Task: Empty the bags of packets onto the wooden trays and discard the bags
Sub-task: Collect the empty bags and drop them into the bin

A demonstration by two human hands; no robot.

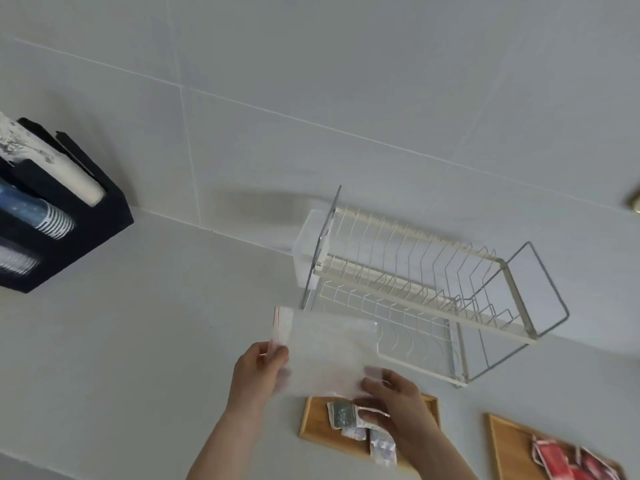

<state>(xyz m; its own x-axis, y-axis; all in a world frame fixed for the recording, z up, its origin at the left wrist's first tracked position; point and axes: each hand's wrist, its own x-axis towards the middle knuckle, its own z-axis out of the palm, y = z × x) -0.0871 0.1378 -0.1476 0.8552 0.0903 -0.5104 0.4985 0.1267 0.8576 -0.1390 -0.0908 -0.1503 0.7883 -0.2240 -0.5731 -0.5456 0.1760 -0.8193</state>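
Note:
A clear plastic zip bag (pixel 325 351) with a red seal line is held up above the counter, and it looks empty. My left hand (pixel 258 372) pinches its sealed end. My right hand (pixel 394 403) grips the opposite corner. Below the bag lies a wooden tray (pixel 313 427) with several grey and white packets (pixel 356 424) on it. A second wooden tray (pixel 509 445) at the lower right holds several red packets (pixel 568 460).
A white wire dish rack (pixel 426 289) stands on the counter behind the trays, against the tiled wall. At the left a black holder (pixel 79 230) stores stacks of paper cups. A brass fitting (pixel 633 202) shows at the right edge.

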